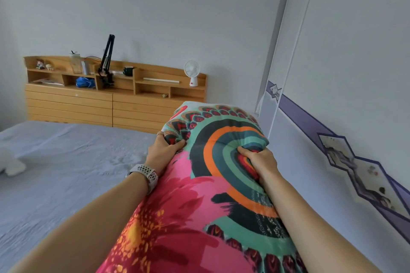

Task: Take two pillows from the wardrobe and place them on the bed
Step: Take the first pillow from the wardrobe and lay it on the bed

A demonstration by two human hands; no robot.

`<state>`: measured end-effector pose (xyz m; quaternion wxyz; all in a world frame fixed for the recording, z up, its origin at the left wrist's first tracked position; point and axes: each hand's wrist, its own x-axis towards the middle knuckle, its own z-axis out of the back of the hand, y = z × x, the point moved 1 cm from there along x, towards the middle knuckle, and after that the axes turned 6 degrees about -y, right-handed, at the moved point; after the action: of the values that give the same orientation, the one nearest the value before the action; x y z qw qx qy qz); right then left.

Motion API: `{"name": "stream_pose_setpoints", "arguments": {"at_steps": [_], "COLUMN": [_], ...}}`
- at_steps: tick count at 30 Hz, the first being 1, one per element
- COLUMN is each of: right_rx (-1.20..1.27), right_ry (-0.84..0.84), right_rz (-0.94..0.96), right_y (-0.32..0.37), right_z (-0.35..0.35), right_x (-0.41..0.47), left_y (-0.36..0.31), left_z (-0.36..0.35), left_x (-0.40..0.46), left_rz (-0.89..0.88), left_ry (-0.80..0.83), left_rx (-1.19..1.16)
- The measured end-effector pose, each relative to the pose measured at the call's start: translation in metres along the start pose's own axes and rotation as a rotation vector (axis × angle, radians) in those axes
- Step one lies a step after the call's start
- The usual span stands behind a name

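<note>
A large pillow [199,195] with a bright pink flower and teal, orange and black rings fills the lower middle of the view, held out in front of me. My left hand [163,150], with a ring and a pale watch on the wrist, pinches the fabric on its left side. On the right side, my right hand [258,160] is clenched on a bunch of the cover. The pillow hangs over the right part of the bed [66,162], which has a pale blue-grey sheet. No second pillow is in view.
A wooden headboard shelf unit [115,99] stands at the far end of the bed, carrying a small white fan [192,73], a black clamp arm [107,60], a dark mug and a blue bundle. A white wardrobe door [343,73] with purple trim runs along the right. Something white and soft [11,164] lies at the bed's left edge.
</note>
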<state>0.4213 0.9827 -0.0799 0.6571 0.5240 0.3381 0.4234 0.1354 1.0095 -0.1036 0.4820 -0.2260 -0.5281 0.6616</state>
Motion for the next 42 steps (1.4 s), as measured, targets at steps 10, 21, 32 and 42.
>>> {"name": "stream_pose_setpoints", "arguments": {"at_steps": [10,21,32,42], "right_rx": [-0.050,-0.039,-0.041,-0.052], "right_ry": [0.144,0.301,0.441,0.695], "right_rz": [0.070,0.040,0.079,0.193], "right_y": [0.012,0.019,0.058,0.082], "right_z": [-0.054,-0.199,-0.346,-0.519], "right_x": [0.178,0.322,0.434,0.529], "left_y": [-0.003,0.038,0.063,0.113], "left_z": [-0.088,-0.115,-0.108,-0.092], "left_x": [0.106,0.257,0.404,0.520], "left_rz": [0.083,0.179,0.218,0.345], "left_ry": [-0.104,-0.204,-0.340,-0.602], "left_rx": [-0.053,-0.023,0.033,0.063]}}
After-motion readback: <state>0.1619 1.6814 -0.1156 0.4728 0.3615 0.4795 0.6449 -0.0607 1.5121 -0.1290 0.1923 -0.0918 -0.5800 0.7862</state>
